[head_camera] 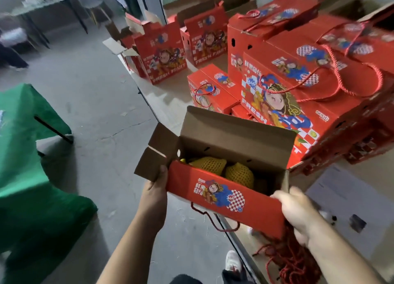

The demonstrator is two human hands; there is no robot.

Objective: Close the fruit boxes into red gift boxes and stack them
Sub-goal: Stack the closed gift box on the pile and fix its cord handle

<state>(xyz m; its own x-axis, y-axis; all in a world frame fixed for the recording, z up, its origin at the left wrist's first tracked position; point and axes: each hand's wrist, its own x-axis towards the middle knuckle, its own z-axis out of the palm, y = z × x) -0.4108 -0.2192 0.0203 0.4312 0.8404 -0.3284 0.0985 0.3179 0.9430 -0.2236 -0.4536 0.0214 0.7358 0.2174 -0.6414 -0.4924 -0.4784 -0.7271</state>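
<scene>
Red card flap pinched between thumb and fingers of the right hand (298,211) at its right end; left hand (155,190) grips the flap's left corner, thumb on top. Open gift box (234,153) is held up in front of the body, over the floor edge beside the low worktop (170,100). Netted yellow fruit (223,168) inside. Rope handle (213,219) dangles below. Likely weighty; corrugated walls stiff, flaps bendy. Better to support the base, fold flaps by their edges. Closed stacked boxes (298,81) just beyond.
</scene>
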